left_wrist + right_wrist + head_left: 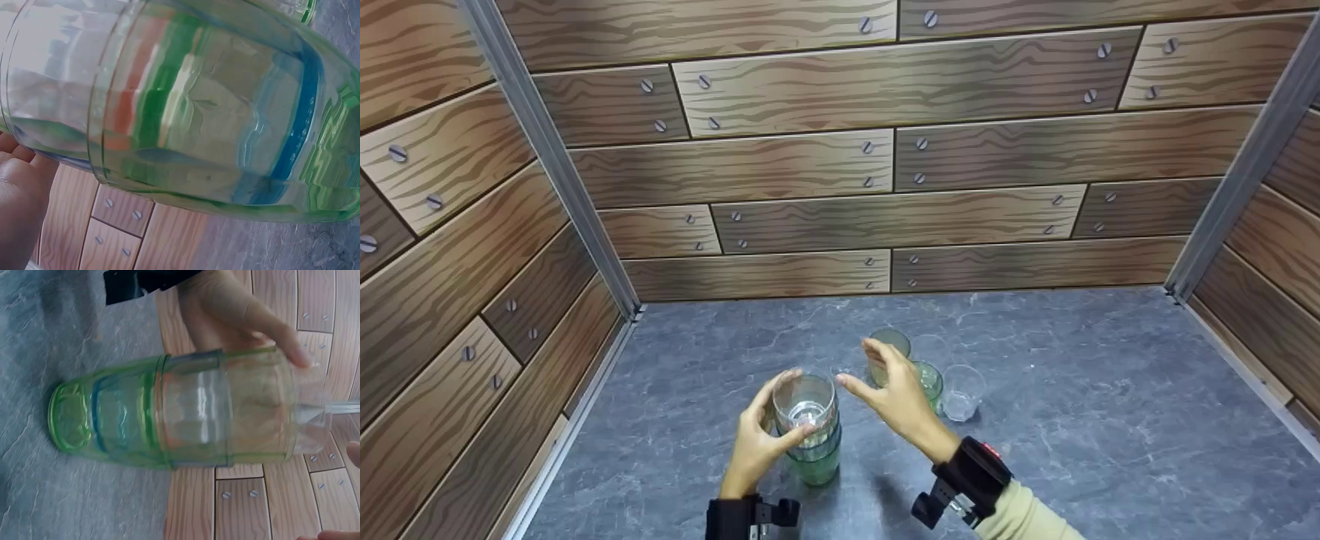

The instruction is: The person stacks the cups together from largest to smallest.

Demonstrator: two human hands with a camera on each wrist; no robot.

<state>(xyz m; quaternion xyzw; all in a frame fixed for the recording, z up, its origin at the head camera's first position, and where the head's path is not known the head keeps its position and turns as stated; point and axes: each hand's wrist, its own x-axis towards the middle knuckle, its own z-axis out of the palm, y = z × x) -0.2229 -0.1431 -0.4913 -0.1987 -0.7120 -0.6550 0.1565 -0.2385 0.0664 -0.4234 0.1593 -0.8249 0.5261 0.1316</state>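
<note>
A tall stack of nested clear, tinted plastic-looking cups [817,466] stands on the grey surface, green at the base and clear at the top. My left hand [757,439] grips the upper part, its thumb on the near side and its fingers round the far side. In the right wrist view the stack [197,410] shows green, blue and orange bands. Off to the right of the stack, my right hand [896,394] hangs with thumb and fingers spread, holding nothing. Behind it are a greyish-green cup [894,341] and a green cup [930,381], both partly hidden.
A clear cup [962,394] stands to the right of the green one. The grey marbled surface [1080,420] is bounded by a wood-patterned back wall [802,169] and side walls, with metal strips [562,157] at the corners.
</note>
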